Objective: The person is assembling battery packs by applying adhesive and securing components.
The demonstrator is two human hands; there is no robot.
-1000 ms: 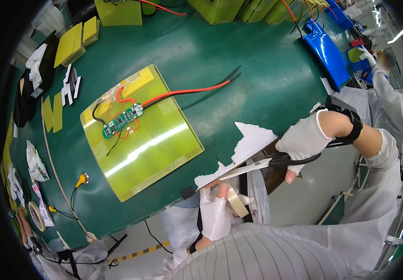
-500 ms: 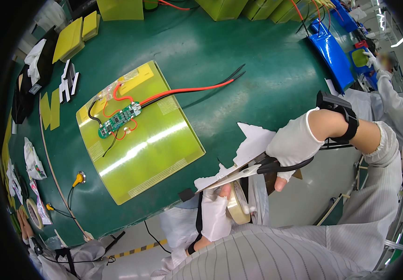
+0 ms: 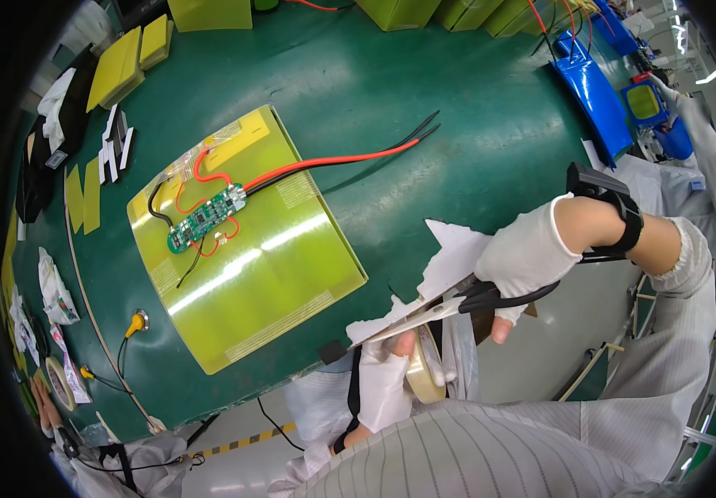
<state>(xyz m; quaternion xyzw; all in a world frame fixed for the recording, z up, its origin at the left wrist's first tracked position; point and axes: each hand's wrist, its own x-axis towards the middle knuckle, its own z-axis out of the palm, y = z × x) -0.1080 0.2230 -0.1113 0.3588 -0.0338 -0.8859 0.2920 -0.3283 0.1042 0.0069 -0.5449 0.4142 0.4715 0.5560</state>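
My right hand (image 3: 526, 256), in a white glove with bare fingertips, grips scissors (image 3: 482, 296) with black handles. Their metal blades point left along the table's front edge, toward my left thumb. Gloved likewise, my left hand (image 3: 385, 383) is closed around a roll of clear tape (image 3: 426, 378) just below the edge. Whether a strip lies between the blades, I cannot tell. A torn white sheet (image 3: 455, 256) lies on the edge behind the blades. Farther left rests a yellow-green battery pack (image 3: 271, 274) bearing a green circuit board (image 3: 207, 218) and red and black wires (image 3: 333, 160).
Blue-wrapped packs (image 3: 593, 100) with wires lie at the far right, yellow-green blocks (image 3: 457, 10) along the back. On the left are yellow sheets (image 3: 117, 70), white-and-black strips (image 3: 114, 145) and a yellow cable plug (image 3: 136, 322). A co-worker's sleeve (image 3: 711, 158) shows at right.
My hands, the scissors and the tape roll stay almost in place. The battery pack appears slightly farther left as the view shifts. The co-worker's hand at right has moved off the blue tray.
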